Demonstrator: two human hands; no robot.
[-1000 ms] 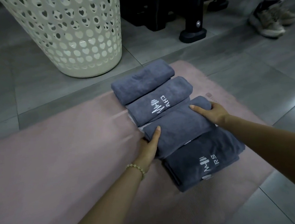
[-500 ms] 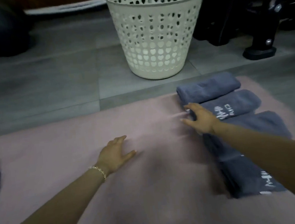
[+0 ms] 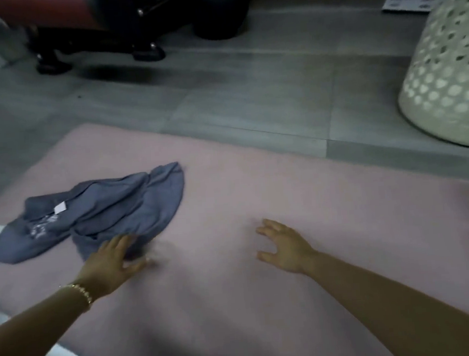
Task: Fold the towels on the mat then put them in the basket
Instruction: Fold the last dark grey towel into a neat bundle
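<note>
From the head view, a crumpled grey-blue towel [image 3: 104,213] lies unfolded on the left part of the pink mat [image 3: 265,301], well apart from the white perforated basket [image 3: 450,76] standing on the grey floor [image 3: 249,100] at far right. The left hand [image 3: 110,260] has its grip spread, blurred fingertips at the towel's near edge; the right hand [image 3: 283,247] is spread over the mat, holding nothing

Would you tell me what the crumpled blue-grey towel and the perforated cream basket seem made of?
The crumpled blue-grey towel looks like matte cloth, perhaps microfibre: it lies in limp folds. The perforated cream basket is probably moulded plastic: even holes.
</note>
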